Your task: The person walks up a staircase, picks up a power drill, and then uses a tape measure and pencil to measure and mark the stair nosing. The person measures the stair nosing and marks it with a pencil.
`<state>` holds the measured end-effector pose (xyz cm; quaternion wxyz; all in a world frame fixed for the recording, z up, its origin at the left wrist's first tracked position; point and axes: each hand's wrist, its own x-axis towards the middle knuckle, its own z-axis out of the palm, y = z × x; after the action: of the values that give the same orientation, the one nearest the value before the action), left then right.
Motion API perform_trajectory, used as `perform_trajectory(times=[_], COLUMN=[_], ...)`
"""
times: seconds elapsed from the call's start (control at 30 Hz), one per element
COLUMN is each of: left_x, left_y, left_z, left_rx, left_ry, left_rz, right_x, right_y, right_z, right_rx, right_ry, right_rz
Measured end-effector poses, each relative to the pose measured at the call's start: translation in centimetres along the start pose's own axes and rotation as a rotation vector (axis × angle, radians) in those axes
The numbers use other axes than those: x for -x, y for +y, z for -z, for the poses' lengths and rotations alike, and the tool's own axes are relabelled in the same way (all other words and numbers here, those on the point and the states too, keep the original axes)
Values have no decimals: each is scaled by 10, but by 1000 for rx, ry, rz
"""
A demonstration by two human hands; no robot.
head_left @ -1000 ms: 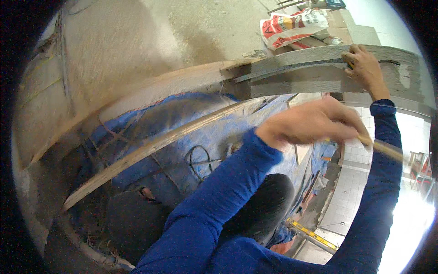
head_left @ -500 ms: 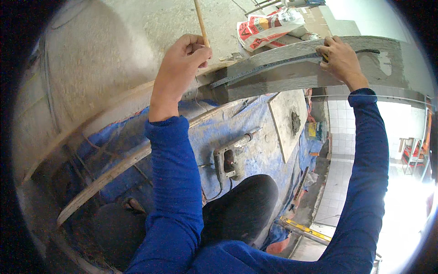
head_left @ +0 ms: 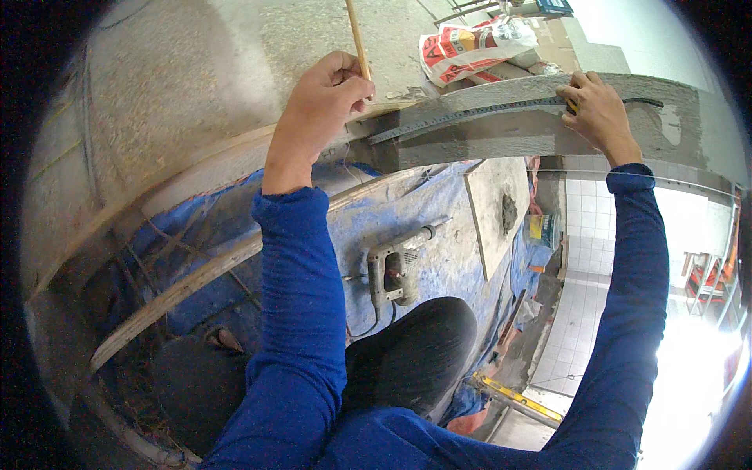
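Note:
My left hand [head_left: 325, 102] is closed round the lower end of a thin wooden stick [head_left: 356, 35], which stands up and leans slightly left. Below that hand hangs a thin wire or string [head_left: 347, 160]. To the right, my right hand [head_left: 597, 113] grips a tape measure [head_left: 572, 106], mostly hidden by the fingers, with a bit of yellow showing. Its drawn-out blade [head_left: 470, 114] runs left along a rough grey cement ledge [head_left: 509, 141], ending short of my left hand. A black strap [head_left: 646, 101] sticks out past my right hand.
Below the ledge, a power drill [head_left: 392, 274] lies on a blue tarp [head_left: 446, 258], beside a board [head_left: 489, 207] bearing a dark lump. A timber strip [head_left: 180, 299] crosses at left. Beyond the ledge lies a white-and-red sack [head_left: 470, 51]. A yellow spirit level [head_left: 521, 398] is lower right.
The view has shifted slightly, so the ledge and sack sit a little lower and further right. Both hands keep their holds; the tape blade still lies along the ledge.

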<state>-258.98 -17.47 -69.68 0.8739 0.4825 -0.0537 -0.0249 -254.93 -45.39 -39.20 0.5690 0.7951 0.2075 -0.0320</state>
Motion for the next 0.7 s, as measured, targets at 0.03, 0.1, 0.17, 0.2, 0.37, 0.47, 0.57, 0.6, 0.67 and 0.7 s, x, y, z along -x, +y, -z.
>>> perform_trajectory(times=[0.03, 0.1, 0.17, 0.2, 0.37, 0.47, 0.57, 0.6, 0.67, 0.7], left_x=[0, 0, 1, 1, 4, 4, 5, 5, 5, 6], left_y=[0, 0, 1, 3, 9, 12, 13, 13, 15, 15], left_z=[0, 1, 0, 0, -1, -1, -2, -1, -2, -3], left_rx=[-9, -3, -2, -4, 14, 19, -2, -28, -25, 6], left_ry=[-10, -3, 15, 29, 45, 48, 43, 37, 48, 66], left_rz=[-11, -11, -17, -24, -45, -57, -52, -50, -54, -59], right_x=[1, 1, 1, 1, 0, 1, 1, 1, 1, 1], right_y=[0, -1, -1, -2, -2, -3, -2, -2, -2, -2], right_z=[0, -1, -1, -1, 0, 0, -1, -1, -1, -1], right_rx=[-2, -10, -20, -18, -14, 2, -8, -11, -14, -15], right_ry=[12, 25, 30, 15, -4, 18, 23, 16, 10, 15], right_rz=[1, 0, -7, -9, -18, -20, -11, -15, -21, -22])
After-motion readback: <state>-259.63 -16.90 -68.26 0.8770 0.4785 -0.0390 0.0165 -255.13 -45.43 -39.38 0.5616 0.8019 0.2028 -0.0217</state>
